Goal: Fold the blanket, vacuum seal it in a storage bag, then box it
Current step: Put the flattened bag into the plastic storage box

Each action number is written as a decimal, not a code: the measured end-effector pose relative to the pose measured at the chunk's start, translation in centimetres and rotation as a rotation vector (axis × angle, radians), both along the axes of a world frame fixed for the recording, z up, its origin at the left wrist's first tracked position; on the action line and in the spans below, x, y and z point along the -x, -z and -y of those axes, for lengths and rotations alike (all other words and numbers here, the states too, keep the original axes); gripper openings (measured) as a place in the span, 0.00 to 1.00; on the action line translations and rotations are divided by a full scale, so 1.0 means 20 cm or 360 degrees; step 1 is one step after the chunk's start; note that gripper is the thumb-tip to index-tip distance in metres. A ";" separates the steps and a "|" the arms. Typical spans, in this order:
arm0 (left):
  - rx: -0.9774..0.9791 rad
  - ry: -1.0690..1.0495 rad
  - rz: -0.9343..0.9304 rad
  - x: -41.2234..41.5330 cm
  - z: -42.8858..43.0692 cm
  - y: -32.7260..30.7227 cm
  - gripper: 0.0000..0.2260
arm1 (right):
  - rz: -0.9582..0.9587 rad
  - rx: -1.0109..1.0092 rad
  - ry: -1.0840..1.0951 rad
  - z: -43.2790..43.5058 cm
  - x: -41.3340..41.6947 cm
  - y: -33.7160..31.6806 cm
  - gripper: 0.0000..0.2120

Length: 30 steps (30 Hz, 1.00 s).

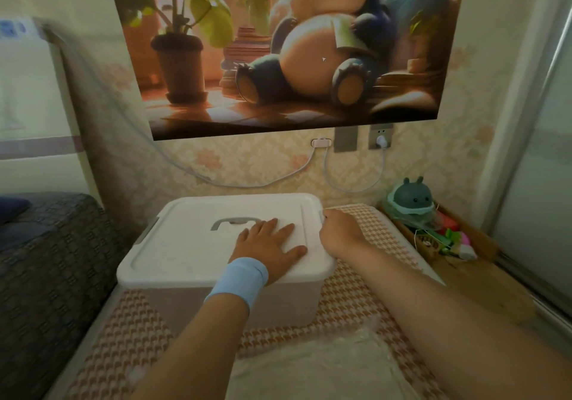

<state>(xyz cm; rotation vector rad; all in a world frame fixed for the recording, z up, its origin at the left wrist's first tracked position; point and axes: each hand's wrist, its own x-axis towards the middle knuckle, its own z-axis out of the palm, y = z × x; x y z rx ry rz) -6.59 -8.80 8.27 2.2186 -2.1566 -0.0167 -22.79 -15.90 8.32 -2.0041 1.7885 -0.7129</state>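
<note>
Box (216,303), white and closed, sits under both hands on a houndstooth cover (374,279). The left hand (269,244), with a blue wristband (238,282), lies flat with straight, spread fingers on the lid (185,244), just right of the grey handle (235,222). The right hand (340,232) is curled over the lid's right edge, gripping it where a small grey clip (322,213) shows. Nearer the camera, just in front of the box, lies a crumpled clear plastic bag (309,365); its contents cannot be made out. A wooden tray (411,238) of small toys stands to the right, a dark cushion (46,260) to the left, and a poster (294,46) hangs on the wall behind.
</note>
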 end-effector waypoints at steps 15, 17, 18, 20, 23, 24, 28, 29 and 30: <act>0.0419 -0.0171 -0.0485 -0.05 -0.14 0.00 0.19 | -0.0436 -0.0127 -0.0662 -0.26 -0.03 -0.01 0.37; 0.0360 -0.0215 -0.0171 -0.09 -0.19 0.01 0.20 | -0.0533 -0.0164 -0.0684 -0.25 -0.01 -0.02 0.39; 0.0318 -0.0271 -0.0063 -0.12 -0.22 0.01 0.22 | -0.0586 -0.0164 -0.0665 -0.25 -0.01 -0.02 0.39; 0.0318 -0.0437 0.0064 -0.21 -0.27 0.01 0.24 | -0.0700 -0.0086 -0.0588 -0.25 -0.03 -0.04 0.37; 0.0326 -0.0612 -0.0027 -0.38 -0.32 0.01 0.24 | -0.0887 0.0183 -0.0607 -0.31 -0.11 -0.09 0.31; 0.0308 -0.0587 -0.0080 -0.43 -0.34 0.02 0.24 | -0.0850 0.0218 -0.0695 -0.34 -0.15 -0.11 0.30; 0.0298 -0.0505 -0.0009 -0.44 -0.36 -0.01 0.22 | -0.0720 0.0084 -0.1073 -0.48 -0.33 -0.09 0.36; 0.0313 -0.0501 0.0069 -0.43 -0.37 -0.04 0.22 | -0.0785 0.0059 -0.1094 -0.49 -0.35 -0.07 0.37; 0.0327 -0.0479 0.0125 -0.41 -0.39 -0.06 0.21 | -0.0844 0.0070 -0.1089 -0.48 -0.35 -0.06 0.38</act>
